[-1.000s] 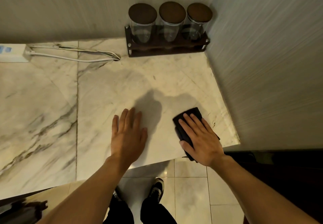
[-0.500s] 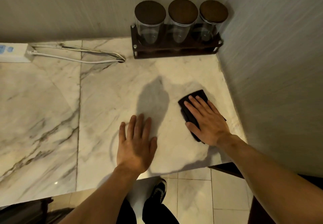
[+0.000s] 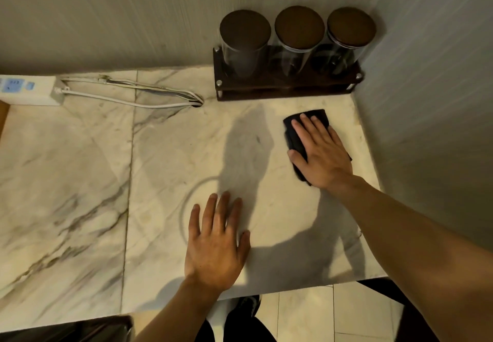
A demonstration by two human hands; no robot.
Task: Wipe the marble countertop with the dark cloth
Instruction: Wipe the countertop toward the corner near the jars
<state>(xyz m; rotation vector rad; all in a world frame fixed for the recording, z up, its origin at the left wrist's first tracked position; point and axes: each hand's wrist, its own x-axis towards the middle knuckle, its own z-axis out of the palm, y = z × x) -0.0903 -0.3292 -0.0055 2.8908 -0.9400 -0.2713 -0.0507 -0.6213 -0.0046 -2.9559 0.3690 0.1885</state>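
Note:
The dark cloth (image 3: 294,133) lies folded flat on the white, grey-veined marble countertop (image 3: 165,160), near its back right corner. My right hand (image 3: 321,154) presses down on the cloth with fingers spread, covering most of it. Palm down on the bare marble near the front edge rests my left hand (image 3: 217,243), fingers apart, holding nothing. A faint ring mark (image 3: 186,208) shows on the marble just left of that hand.
Three lidded glass jars (image 3: 298,42) stand in a dark wooden rack (image 3: 285,90) against the back wall, just beyond the cloth. A white power strip (image 3: 26,89) with cables (image 3: 133,96) lies at the back left. A wall bounds the counter on the right.
My right hand has slid the cloth away from the front edge toward the back, close to the jar rack. My left hand has stayed flat on the marble.

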